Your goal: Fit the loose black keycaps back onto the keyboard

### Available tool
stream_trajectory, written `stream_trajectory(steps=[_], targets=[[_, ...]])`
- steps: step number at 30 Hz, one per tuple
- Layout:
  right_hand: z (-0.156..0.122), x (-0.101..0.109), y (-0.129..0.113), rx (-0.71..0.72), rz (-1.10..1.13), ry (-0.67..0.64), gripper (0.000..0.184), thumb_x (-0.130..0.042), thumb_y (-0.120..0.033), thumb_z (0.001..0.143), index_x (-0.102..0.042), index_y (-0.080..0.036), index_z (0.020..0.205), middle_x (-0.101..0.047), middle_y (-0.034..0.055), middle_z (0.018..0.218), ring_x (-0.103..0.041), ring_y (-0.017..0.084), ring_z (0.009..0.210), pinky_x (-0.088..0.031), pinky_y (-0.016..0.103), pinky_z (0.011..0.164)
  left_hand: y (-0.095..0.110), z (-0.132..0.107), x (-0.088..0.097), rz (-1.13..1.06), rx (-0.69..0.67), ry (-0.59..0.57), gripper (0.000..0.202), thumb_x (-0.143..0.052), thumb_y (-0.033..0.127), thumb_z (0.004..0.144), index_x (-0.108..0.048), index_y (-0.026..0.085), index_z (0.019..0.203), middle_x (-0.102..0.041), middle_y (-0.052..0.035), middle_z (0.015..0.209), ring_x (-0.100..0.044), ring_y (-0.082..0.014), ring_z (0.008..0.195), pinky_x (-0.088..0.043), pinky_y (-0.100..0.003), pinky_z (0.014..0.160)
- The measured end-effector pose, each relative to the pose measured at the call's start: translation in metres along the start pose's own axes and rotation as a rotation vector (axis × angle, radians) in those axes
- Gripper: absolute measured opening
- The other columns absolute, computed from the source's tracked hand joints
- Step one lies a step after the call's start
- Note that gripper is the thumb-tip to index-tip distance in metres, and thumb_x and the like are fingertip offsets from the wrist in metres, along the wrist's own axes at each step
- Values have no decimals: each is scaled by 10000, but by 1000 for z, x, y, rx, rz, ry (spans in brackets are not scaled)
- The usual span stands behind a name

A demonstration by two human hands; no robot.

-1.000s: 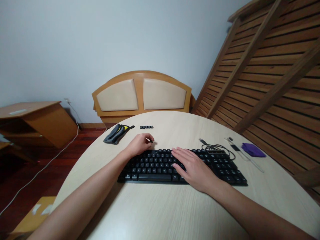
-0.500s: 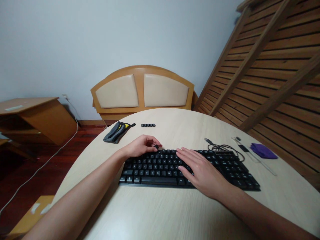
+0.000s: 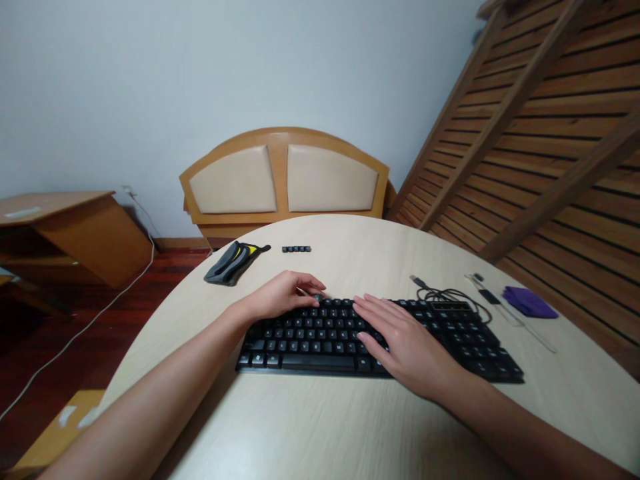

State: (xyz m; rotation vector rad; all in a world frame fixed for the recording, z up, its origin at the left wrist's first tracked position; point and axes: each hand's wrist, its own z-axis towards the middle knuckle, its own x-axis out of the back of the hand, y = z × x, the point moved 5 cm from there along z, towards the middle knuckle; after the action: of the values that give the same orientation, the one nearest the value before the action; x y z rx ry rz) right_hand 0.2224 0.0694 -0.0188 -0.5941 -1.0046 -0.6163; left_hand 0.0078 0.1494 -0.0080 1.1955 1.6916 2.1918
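Note:
A black keyboard lies on the round table with its long side toward me. At its back edge, left of the middle, my left hand pinches a small dark keycap between thumb and fingertips, right at the top row. My right hand rests on the keys right of the middle with its fingers stretched out flat, covering part of the keyboard. Beyond my left hand, several black keycaps stand in a short row on the table.
A grey and yellow pouch lies at the table's left. Behind the keyboard's right part are its coiled cable, a thin tool with a dark handle and a purple cloth. A wooden headboard stands behind the table.
My left hand has lowered the keycap slightly and to the right, onto the keyboard's top row. The right hand stays in place on the keys.

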Motion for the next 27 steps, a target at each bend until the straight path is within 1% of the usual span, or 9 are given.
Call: stream_trajectory(steps=[4,8,11,19,23,27], targets=[[1,0,-1,-2,-1,-5,427,-486,-336,995,-592,-140,1360,-579,121,1418,-500,277,1349,-431,523,1118,5,-2,-3,86,8,-47,202,-638,213,887,-693,156,1073,-748,-91,1117,-707,-202,1001,-522,-331,923],[1,1,-1,-6,15,0,428,-495,-336,990,-585,-167,1373,-579,113,1417,-506,281,1344,-436,540,1110,2,-1,-2,103,34,-66,229,-586,252,926,-709,186,1107,-753,-65,1113,-699,-202,1001,-508,-325,925],[1,2,-1,-9,33,13,424,-506,-334,985,-583,-200,1380,-586,102,1412,-511,281,1340,-438,545,1106,-2,-1,0,92,45,-52,232,-603,276,915,-727,191,1093,-756,-59,1100,-692,-209,998,-499,-328,930],[1,0,0,-3,10,2,426,-493,-339,992,-591,-159,1365,-585,117,1411,-510,282,1340,-438,533,1109,-13,2,2,13,68,-38,251,-636,302,887,-729,178,1084,-758,-65,1078,-685,-211,989,-495,-342,930],[1,0,0,-1,5,1,426,-487,-340,995,-592,-150,1361,-587,118,1408,-509,279,1342,-439,530,1109,-13,1,2,-17,75,-48,250,-647,305,879,-737,178,1074,-761,-62,1069,-690,-209,970,-501,-342,919],[1,1,-1,-3,12,3,423,-493,-341,992,-591,-169,1365,-584,109,1412,-511,280,1340,-441,536,1106,-9,0,2,-13,82,-63,246,-648,306,875,-751,182,1060,-770,-56,1042,-699,-211,948,-513,-333,895]])
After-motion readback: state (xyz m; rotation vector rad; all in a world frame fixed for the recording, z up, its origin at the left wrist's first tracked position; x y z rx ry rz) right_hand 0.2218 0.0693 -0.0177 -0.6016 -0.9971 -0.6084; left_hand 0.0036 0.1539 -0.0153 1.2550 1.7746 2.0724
